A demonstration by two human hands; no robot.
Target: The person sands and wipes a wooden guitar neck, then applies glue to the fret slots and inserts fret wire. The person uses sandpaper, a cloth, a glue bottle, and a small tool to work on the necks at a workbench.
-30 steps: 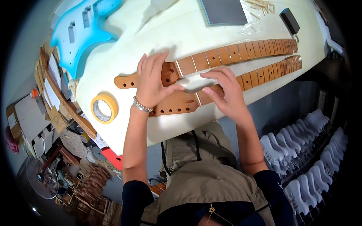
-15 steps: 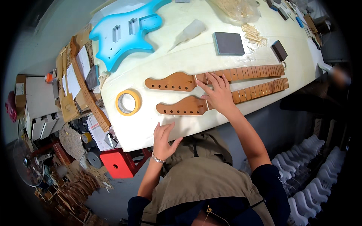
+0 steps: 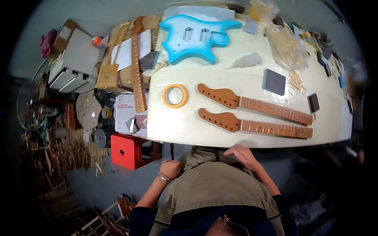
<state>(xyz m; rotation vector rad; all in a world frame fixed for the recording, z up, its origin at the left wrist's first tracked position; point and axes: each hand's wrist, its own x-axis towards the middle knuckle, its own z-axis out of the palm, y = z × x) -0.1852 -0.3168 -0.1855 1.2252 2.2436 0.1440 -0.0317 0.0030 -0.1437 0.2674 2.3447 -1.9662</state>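
My left hand (image 3: 170, 169), with a bracelet on its wrist, is curled into a loose fist beside the apron (image 3: 214, 181); no object shows in it. Just off the table's front edge is my right hand (image 3: 242, 154), fingers loosely stretched toward the left and holding nothing. In front of it lie two brown guitar necks, roughly side by side: the nearer neck (image 3: 260, 126) and the farther neck (image 3: 258, 105). Their headstocks with peg holes point left. Neither hand touches them. A roll of yellow masking tape (image 3: 164, 98) lies left of the necks.
On the table (image 3: 173, 129) are a blue-and-white guitar body (image 3: 193, 45), a grey sanding pad (image 3: 275, 82), a dark block (image 3: 313, 102), and a plastic bag (image 3: 287, 47) near small wooden sticks (image 3: 296, 82). A third neck (image 3: 136, 70) lies on the left. A red stool (image 3: 126, 151) stands below.
My right hand has left the two necks and drawn back to the table's front edge. My left hand has pulled back to the apron and curled up. The view has shifted.
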